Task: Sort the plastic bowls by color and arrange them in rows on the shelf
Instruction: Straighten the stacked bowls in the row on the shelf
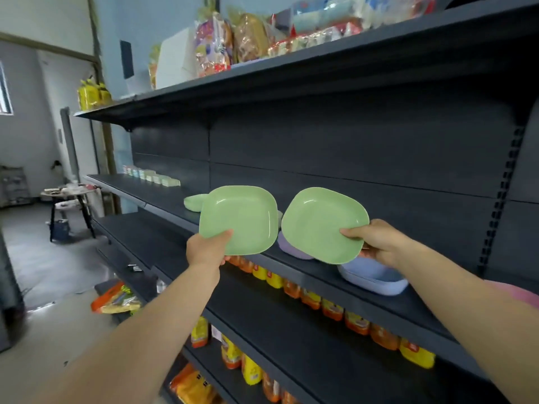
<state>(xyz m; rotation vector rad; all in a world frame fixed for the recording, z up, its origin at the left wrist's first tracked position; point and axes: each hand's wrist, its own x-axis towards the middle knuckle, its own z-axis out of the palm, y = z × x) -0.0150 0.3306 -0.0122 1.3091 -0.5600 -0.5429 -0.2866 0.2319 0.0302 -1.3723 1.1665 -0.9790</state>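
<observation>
My left hand [207, 248] pinches the near rim of a shallow green bowl [243, 218], tilted up in front of the dark shelf [291, 272]. My right hand [376, 242] pinches the rim of a second green bowl [320, 224], also tilted toward me. Another green bowl [194, 202] lies on the shelf behind the left one. A purple bowl [287, 247] lies face down under the right bowl. A blue-lilac bowl [376, 279] sits on the shelf below my right hand.
A row of small pastel containers [151, 176] stands far left on the same shelf. Orange and yellow packets [335, 307] fill the shelf below. Bagged goods [233, 45] sit on the top shelf. A small table [68, 196] stands on the floor at left.
</observation>
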